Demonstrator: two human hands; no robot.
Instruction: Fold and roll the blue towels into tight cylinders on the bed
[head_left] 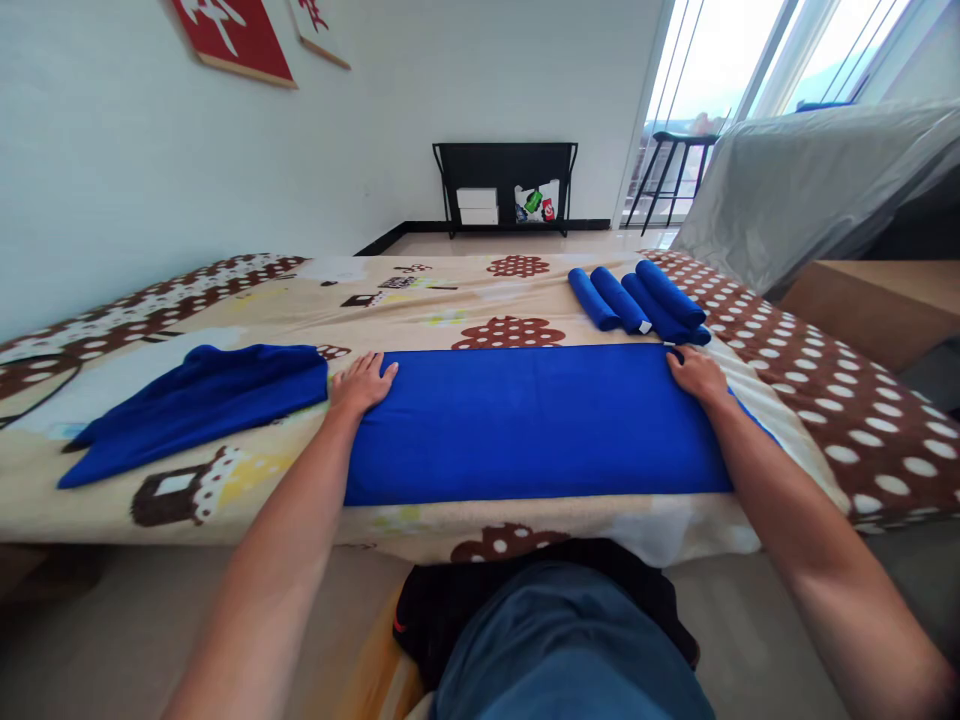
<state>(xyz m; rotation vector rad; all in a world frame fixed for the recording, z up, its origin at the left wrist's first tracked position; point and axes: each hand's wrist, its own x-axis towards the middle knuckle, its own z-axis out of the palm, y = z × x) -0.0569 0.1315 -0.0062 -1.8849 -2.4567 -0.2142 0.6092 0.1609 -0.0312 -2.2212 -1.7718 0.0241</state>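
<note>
A blue towel (pixel 536 425) lies flat as a long rectangle in front of me, folded lengthwise as far as I can tell. On its left end, near the far corner, rests my left hand (pixel 364 380) with the fingers stretched out. My right hand (pixel 697 372) lies at the far right corner, fingers extended and thumb apart, beside a small white tag. Left of the towel is a second blue towel (pixel 217 400), loosely spread and rumpled. Several rolled blue towels (pixel 619 298) sit side by side beyond my right hand, some stacked.
A patterned blanket (pixel 420 300) covers the bed-like surface, its brown dotted border (pixel 847 400) on the right. A cardboard box (pixel 870 300) and a plastic-covered piece of furniture (pixel 817 180) stand to the right. Against the back wall is a black rack (pixel 506 165); a stool (pixel 679 165) stands near the window.
</note>
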